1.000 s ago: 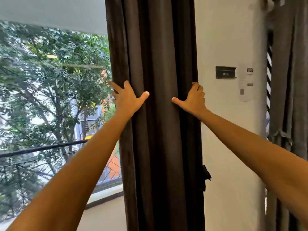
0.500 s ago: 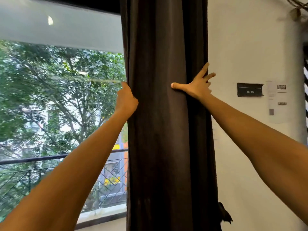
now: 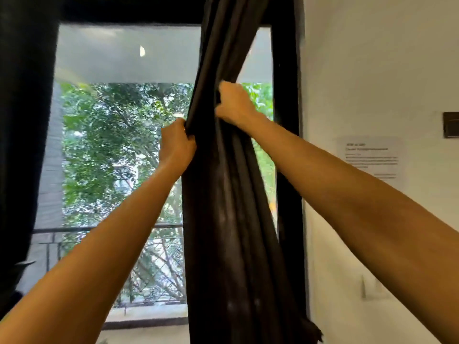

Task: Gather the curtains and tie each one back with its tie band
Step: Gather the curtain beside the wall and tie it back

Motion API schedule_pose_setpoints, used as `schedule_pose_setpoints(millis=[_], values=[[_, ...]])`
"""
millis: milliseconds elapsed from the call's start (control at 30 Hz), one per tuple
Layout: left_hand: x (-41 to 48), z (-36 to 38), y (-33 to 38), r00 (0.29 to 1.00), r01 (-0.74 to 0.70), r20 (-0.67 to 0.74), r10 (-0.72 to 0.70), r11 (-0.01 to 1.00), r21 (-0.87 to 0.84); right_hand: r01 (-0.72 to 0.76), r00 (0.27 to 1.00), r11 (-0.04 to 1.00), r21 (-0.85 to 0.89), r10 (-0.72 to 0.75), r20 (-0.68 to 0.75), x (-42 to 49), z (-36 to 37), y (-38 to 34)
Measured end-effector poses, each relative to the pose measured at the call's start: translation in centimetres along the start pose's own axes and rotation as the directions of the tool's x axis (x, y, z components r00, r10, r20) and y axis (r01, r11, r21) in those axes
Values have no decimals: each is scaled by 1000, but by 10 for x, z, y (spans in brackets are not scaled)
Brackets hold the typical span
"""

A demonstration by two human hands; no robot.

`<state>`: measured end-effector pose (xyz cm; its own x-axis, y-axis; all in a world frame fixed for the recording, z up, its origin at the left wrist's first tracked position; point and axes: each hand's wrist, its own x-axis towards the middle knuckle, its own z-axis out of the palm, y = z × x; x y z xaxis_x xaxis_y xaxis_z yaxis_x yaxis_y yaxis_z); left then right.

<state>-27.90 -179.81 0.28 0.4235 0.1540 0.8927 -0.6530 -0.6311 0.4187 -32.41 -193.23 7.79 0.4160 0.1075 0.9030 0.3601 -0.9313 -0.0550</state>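
Observation:
A dark brown curtain (image 3: 223, 219) hangs in a bunched column at the window's right side. My left hand (image 3: 176, 142) grips its left edge in a closed fist. A little higher, my right hand (image 3: 234, 105) is clenched on the folds at its right edge. Between the two hands the cloth is pinched narrow, and it leans away from the black window frame (image 3: 285, 145), so glass shows behind it. A dark scrap of cloth (image 3: 314, 332) sticks out at the curtain's lower right; I cannot tell if it is the tie band.
A second dark curtain (image 3: 22, 145) fills the left edge of view. Beyond the window glass (image 3: 111, 157) are trees and a balcony railing (image 3: 74, 229). To the right is a white wall (image 3: 372, 70) with a paper notice (image 3: 370, 157) and a dark plate (image 3: 450, 125).
Both hands went from flat on the curtain's sides to fists gripping it, and squeezed the cloth together. The curtain swung left off the frame. My view tilted up and left.

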Motion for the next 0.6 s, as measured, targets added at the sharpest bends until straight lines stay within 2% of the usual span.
schedule_pose_setpoints(millis=[100,167,233,400,600], values=[[1,-20,-14,997,3,-77,1,999,43,123,989,988,93,-130,70,8,21,-53],[-4,-31,-22,993,17,-113,-10,998,60,134,984,984,117,-146,102,9,29,-74],[-13,-39,-29,992,4,-127,8,995,95,117,986,989,95,-127,111,3,36,-82],[-33,-36,-41,991,-60,-109,77,986,154,-48,996,999,6,47,76,-27,60,-60],[-75,-16,-46,991,-132,39,127,982,134,-151,987,983,-104,156,36,-89,97,-46]])
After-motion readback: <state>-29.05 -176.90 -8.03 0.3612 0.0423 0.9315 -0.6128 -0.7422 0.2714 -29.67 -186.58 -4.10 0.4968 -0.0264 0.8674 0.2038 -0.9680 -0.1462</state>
